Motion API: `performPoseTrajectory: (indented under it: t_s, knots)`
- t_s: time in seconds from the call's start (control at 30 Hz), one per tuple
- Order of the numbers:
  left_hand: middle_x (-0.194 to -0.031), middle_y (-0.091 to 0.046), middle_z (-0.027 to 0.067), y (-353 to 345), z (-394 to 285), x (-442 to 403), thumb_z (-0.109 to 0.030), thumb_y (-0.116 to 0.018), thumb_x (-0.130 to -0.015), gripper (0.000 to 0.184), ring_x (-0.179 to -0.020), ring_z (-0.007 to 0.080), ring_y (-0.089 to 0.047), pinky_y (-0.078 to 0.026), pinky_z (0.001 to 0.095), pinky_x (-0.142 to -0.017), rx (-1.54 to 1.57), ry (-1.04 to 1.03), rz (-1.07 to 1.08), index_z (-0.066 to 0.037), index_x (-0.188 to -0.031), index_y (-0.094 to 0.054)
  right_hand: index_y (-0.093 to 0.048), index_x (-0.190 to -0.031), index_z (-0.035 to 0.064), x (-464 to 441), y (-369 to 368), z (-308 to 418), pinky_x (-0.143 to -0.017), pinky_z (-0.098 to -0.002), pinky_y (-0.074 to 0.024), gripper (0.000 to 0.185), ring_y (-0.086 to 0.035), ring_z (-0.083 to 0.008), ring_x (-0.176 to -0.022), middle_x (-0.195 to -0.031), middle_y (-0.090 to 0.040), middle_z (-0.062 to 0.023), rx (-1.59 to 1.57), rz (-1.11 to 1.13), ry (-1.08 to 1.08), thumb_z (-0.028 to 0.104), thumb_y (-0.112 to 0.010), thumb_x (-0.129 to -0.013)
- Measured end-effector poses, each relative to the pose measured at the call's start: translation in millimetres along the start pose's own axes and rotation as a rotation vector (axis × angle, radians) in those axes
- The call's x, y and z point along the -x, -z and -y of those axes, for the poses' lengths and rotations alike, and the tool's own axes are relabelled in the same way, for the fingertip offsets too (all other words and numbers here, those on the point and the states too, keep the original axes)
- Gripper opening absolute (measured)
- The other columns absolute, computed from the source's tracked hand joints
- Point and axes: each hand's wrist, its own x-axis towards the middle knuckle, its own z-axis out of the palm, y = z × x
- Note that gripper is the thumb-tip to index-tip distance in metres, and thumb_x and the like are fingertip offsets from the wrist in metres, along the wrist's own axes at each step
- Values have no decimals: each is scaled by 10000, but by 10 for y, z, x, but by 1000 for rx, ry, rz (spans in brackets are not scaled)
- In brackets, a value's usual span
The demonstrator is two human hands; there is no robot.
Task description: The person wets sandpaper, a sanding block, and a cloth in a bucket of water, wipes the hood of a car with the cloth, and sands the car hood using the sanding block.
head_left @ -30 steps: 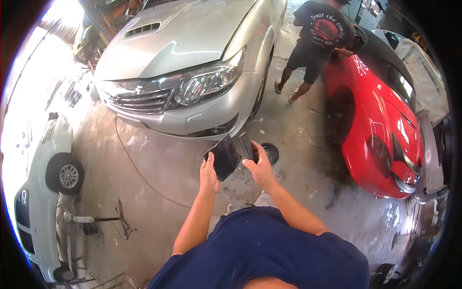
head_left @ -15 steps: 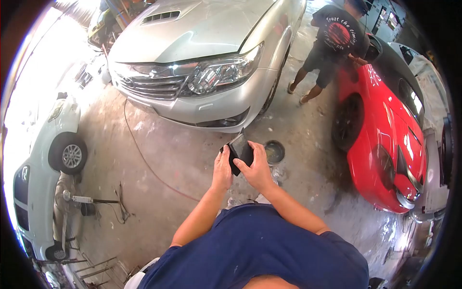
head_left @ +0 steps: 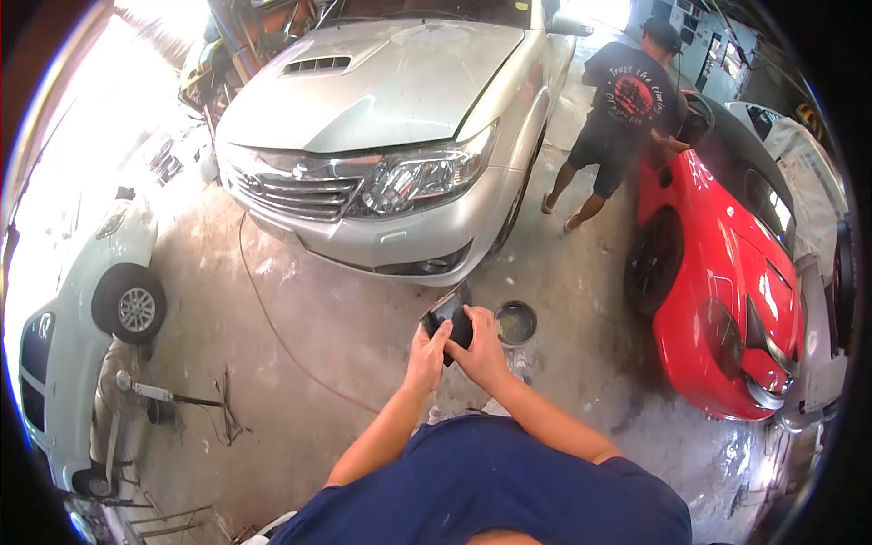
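Note:
A folded dark sheet [head_left: 460, 329], which looks like black sandpaper, is held up between my two hands in front of the silver car. My left hand [head_left: 427, 356] grips its left side, with the thumb across the near face. My right hand [head_left: 482, 350] holds the right side, fingers behind and thumb in front. Whether a block lies inside the fold I cannot tell. Just to the right of my right hand, a dark round bucket [head_left: 517, 323] with murky liquid stands on the floor.
Ahead is the silver car's [head_left: 400, 238] front bumper. A red sports car [head_left: 718, 300] stands at right, with a person [head_left: 627, 109] beside it, back turned. A white vehicle [head_left: 77, 300] is at left. A thin hose [head_left: 282, 343] crosses the concrete floor; a jack-like tool [head_left: 150, 391] lies left.
The view has tilted up, so the cars sit lower in it. My left thumb has moved across the sheet's face, and the sheet has turned slightly between my hands.

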Motion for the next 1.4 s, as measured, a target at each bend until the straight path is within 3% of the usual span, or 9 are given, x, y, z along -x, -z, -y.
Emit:
performPoseTrajectory:
  t_s: [0.1,0.23,0.37,0.47,0.6,0.8,1.0,1.2,1.4]
  knots:
    - [-1157,-655,52,79,-90,-16,-183,-571,-1031,300,-1017,129,-631,-516,287,-889,29,11,-39,-25,-1286,-561,-436,-1404,-30,-64,78,-131,-1095,-462,-384,751,-460,-381,-1297,-1379,-469,-194,-26,83,13,323,-783,-840]
    - [-1162,-669,66,211,-299,-38,-196,-592,-1016,295,-1021,177,-666,-554,357,-900,74,149,65,-34,-1262,-574,-513,-1383,21,-231,51,-367,-1035,-343,-457,513,-517,-208,-1284,-1415,-517,-110,-842,88,-378,288,-667,-973]
    - [-1146,-673,70,187,-302,-86,-220,-604,-1011,305,-1045,187,-665,-557,375,-910,60,194,75,-27,-1245,-578,-482,-1425,12,-337,290,-430,-970,-309,-482,468,-641,-144,-1076,-1170,-692,-56,-1197,339,-834,244,-571,-1029]
    - [-1108,-674,73,227,38,-256,-260,-563,-1033,315,-1009,147,-641,-534,336,-866,-122,42,24,-24,-1241,-573,-472,-1429,-2,-255,208,-494,-960,-319,-495,477,-645,-178,-1101,-1196,-688,-89,-674,362,-532,253,-559,-1035]
    - [-1052,-679,266,403,770,-463,-366,-479,-1035,459,-1012,364,-660,-490,443,-822,-787,87,-156,58,-1177,-585,-464,-1413,-30,13,50,-661,-992,-418,-472,640,-600,-391,-1152,-1306,-599,-241,232,138,133,207,-702,-868]
    - [-1140,-662,306,56,1431,-572,-473,-310,-1053,613,-1117,461,-609,-452,494,-968,-967,387,1,4,-1131,-686,-417,-1462,-1,-11,449,-997,-1036,-468,-383,838,-482,-303,-1283,-1438,-490,-120,676,359,135,274,-778,-757]
    - [-1170,-654,302,-429,2194,-995,-467,-311,-1050,561,-1124,473,-599,-457,507,-986,-1060,531,201,-53,-1251,-632,-400,-1478,-6,45,921,-2166,-996,-495,-432,787,-535,-332,-1242,-1453,-503,-139,574,584,-178,325,-731,-845]
    - [-1379,-589,236,-753,3199,-1449,-601,-409,-1010,684,-1296,311,-535,-395,395,-1085,-832,561,159,-23,-1300,-631,-508,-1414,30,203,1357,-3902,-1000,-475,-458,581,-593,-437,-1180,-1272,-621,-272,26,542,-662,409,-558,-976]
    - [-1189,-646,95,-394,4435,-2040,-515,-511,-998,538,-1056,197,-586,-499,359,-840,-670,922,-231,-99,-1332,-579,-595,-1291,27,385,1260,-5471,-965,-438,-467,525,-624,-392,-1116,-1211,-661,-233,-72,507,-1037,459,-509,-1004]
